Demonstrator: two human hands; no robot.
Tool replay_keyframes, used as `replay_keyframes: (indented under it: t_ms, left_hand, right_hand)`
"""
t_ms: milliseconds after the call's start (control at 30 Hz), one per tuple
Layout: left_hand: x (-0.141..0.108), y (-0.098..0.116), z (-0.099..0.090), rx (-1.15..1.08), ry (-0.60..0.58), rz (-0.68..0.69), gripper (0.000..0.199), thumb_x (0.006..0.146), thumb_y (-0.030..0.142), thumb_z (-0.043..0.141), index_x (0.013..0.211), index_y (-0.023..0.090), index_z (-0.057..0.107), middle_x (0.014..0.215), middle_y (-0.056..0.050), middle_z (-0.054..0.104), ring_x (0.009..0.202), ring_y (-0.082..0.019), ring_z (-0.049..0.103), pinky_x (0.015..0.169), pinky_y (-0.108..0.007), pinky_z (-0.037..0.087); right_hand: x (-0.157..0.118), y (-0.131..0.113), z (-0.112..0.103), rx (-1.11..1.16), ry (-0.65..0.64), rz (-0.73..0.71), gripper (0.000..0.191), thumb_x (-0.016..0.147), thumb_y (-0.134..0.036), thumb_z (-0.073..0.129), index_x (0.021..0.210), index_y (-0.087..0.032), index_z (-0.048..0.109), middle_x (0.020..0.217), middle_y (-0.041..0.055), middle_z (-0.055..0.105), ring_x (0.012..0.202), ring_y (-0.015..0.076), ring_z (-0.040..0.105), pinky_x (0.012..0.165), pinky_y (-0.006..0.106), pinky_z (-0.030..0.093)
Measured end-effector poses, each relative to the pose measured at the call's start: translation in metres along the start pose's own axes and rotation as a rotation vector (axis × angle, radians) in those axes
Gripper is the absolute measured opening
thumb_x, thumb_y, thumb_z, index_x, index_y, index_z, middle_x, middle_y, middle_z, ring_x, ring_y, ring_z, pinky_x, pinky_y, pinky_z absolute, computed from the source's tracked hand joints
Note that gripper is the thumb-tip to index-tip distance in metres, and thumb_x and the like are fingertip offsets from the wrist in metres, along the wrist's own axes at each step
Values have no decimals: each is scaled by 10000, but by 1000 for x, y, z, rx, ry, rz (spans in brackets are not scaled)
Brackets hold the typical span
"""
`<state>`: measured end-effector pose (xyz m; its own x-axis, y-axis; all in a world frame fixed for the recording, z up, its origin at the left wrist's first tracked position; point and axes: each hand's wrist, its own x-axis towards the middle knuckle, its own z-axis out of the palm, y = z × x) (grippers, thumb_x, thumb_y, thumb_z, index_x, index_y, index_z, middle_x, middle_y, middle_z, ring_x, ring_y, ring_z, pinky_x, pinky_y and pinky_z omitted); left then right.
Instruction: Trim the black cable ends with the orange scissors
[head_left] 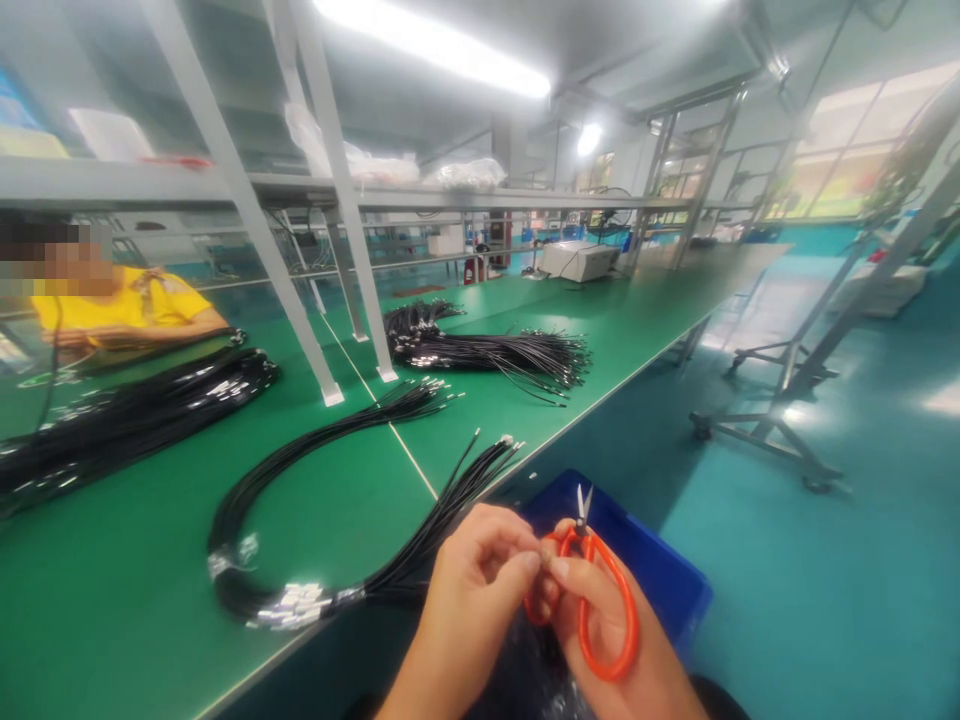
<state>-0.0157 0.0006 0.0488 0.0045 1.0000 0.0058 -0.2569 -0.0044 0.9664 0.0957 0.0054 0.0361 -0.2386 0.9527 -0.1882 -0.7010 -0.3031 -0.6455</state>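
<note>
In my right hand (600,600) rests a pair of orange-handled scissors (621,640), its blades pointing up and slightly apart. My left hand (484,575) is closed in a pinch, its thumb and fingertips meeting those of my right hand. Whatever lies between the fingertips is too small to make out. Just left of my hands, a bundle of black cables (247,505) curves in a U on the green table (150,590). Clear wrap and white tags gather on it, and its cut-looking ends fan out near the table edge.
More black cable bundles lie farther back (495,352) and at the left (135,410). Below my hands stands a blue bin (664,570). Metal shelf posts (349,200) rise from the table. A person in a yellow top (135,305) sits across; a wheeled frame (780,420) stands right.
</note>
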Motion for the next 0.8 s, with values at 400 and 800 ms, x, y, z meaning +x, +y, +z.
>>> replay_keyframes:
  t_ms: [400, 800]
  left_hand:
    - [-11, -9, -19, 944, 221, 683, 231, 772, 107, 575, 901, 251, 700, 1092, -95, 635, 926, -230, 632, 794, -325, 508]
    - [-9, -19, -14, 422, 82, 157, 83, 742, 183, 652, 790, 209, 715, 700, -32, 683, 633, -195, 599, 626, -280, 467]
  right_hand:
    - [1, -1, 2, 22, 96, 48, 203, 564, -196, 779, 700, -183, 630, 616, -13, 585, 568, 133, 487, 542, 259, 426]
    - [-2, -2, 4, -35, 52, 32, 144, 647, -228, 716, 668, -191, 578, 500, -42, 505, 495, 118, 425, 506, 241, 390]
